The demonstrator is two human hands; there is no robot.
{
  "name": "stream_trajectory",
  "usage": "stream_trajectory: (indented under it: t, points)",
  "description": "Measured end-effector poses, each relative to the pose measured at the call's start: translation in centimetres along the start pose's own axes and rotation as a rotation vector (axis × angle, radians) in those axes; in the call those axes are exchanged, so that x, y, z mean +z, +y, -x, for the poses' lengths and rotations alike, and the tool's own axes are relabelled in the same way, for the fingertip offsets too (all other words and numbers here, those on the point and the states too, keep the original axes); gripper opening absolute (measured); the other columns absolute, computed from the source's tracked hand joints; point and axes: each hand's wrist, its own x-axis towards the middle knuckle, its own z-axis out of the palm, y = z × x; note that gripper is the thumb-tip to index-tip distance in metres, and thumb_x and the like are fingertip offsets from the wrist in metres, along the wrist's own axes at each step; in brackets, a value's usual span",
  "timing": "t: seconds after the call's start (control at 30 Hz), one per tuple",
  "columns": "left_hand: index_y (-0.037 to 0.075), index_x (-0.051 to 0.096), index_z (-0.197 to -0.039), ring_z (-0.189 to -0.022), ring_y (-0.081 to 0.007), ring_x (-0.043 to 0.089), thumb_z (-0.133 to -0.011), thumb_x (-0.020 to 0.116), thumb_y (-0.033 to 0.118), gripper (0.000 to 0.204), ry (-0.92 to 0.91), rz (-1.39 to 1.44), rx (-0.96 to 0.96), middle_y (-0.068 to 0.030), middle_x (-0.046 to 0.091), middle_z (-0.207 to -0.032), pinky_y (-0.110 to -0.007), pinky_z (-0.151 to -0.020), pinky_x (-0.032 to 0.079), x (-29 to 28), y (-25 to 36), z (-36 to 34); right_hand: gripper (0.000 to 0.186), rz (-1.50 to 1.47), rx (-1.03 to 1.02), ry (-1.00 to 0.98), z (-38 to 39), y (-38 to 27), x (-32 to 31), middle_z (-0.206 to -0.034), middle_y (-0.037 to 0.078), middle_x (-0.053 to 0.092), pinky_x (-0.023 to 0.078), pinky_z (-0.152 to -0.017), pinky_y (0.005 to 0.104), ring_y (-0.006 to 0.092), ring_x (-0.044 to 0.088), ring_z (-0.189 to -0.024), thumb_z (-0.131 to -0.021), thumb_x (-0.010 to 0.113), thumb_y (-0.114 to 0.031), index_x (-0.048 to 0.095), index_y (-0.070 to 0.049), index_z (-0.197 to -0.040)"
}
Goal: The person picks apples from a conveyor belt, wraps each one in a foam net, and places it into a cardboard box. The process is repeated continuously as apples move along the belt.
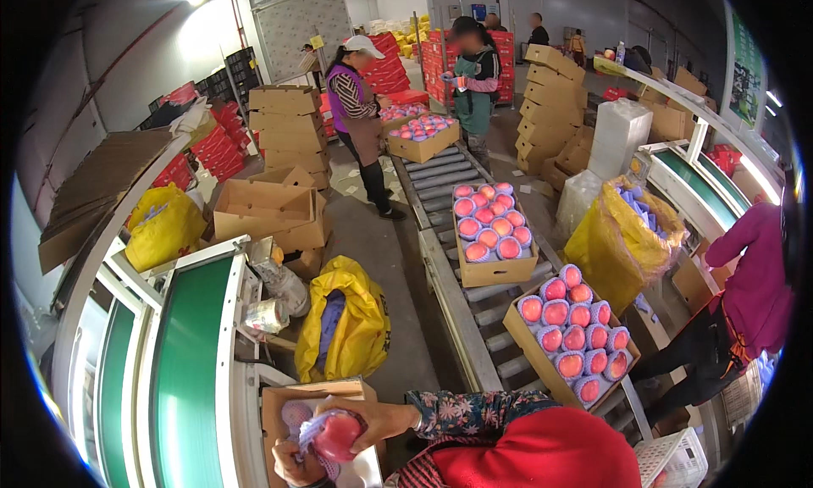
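At the bottom, my right hand (377,422) holds a red apple (337,433) from its right side. My left hand (296,461) is at the apple's lower left, gripping a lilac foam net (306,427) that is partly around the fruit. Both hands are over a cardboard box (279,401) with lilac netting inside; the rest of its contents is hidden by my hands. Right of me, a box of netted apples (555,313) rests on a roller conveyor (495,308), with another such box (491,221) farther along it.
Green belts (190,344) flank me. Yellow sacks (339,314) (618,242) and cardboard box stacks (288,124) (550,107) line the conveyor. A co-worker in pink (754,259) stands at right; two more (356,107) (474,81) are at the far end beside apple boxes.
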Motion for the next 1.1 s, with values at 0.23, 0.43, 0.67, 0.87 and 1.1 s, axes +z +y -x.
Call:
stream_trajectory:
  t: [0.23,0.43,0.67,0.87,1.1]
  points:
    - [0.004,0.043,-0.081,-0.060,-0.0165,0.041,-0.070,0.050,0.006,0.013,0.211,-0.054,0.079,-0.0067,0.043,-0.064,-0.028,-0.053,0.038,-0.3,-0.5,0.5,0.072,0.452,-0.219,0.175,-2.7,-0.2,1.7,-0.118,0.014,0.039,0.027,-0.097,0.0345,0.0277,0.036,-0.112,-0.062,0.070,-0.017,0.033,-0.005,-0.122]
    - [0.000,0.049,-0.082,-0.059,-0.0184,0.052,-0.075,0.060,0.032,0.035,0.050,0.234,-0.201,-0.0106,0.051,-0.073,-0.025,-0.053,0.043,0.3,2.0,1.2,0.069,0.605,-0.248,0.114,-4.5,3.0,2.0,-0.129,0.018,0.028,0.021,-0.100,0.0414,0.0355,0.023,-0.122,-0.067,0.068,-0.025,0.034,-0.006,-0.124]
    - [0.004,0.035,-0.118,-0.091,-0.0216,0.052,-0.082,0.049,0.028,0.046,0.422,0.782,-0.578,-0.0121,0.049,-0.107,-0.031,-0.079,0.044,0.2,-5.4,6.5,0.086,0.580,-0.340,-0.226,-7.3,6.1,4.4,-0.133,0.024,0.017,0.022,-0.099,0.0423,0.0361,0.021,-0.123,-0.060,0.070,-0.005,0.015,-0.004,-0.126]
    - [-0.001,0.020,-0.124,-0.102,-0.0242,0.047,-0.075,0.060,0.033,0.072,0.370,0.395,-0.738,-0.0179,0.043,-0.112,-0.032,-0.086,0.039,0.1,-5.0,11.5,0.073,-0.532,0.787,-0.077,-5.2,13.4,5.1,-0.113,0.011,0.041,0.040,-0.089,0.0319,0.0189,0.044,-0.105,-0.071,0.068,-0.014,0.020,-0.012,-0.126]
    - [0.009,0.044,-0.110,-0.097,-0.0182,0.054,-0.086,0.046,0.015,0.024,0.657,0.726,-1.331,-0.0085,0.052,-0.108,-0.028,-0.067,0.049,-3.7,-5.6,20.4,0.082,0.726,0.930,-0.525,-2.9,24.3,-1.6,-0.103,0.022,0.043,0.040,-0.085,0.0344,0.0296,0.048,-0.096,-0.056,0.075,-0.036,0.024,0.000,-0.110]
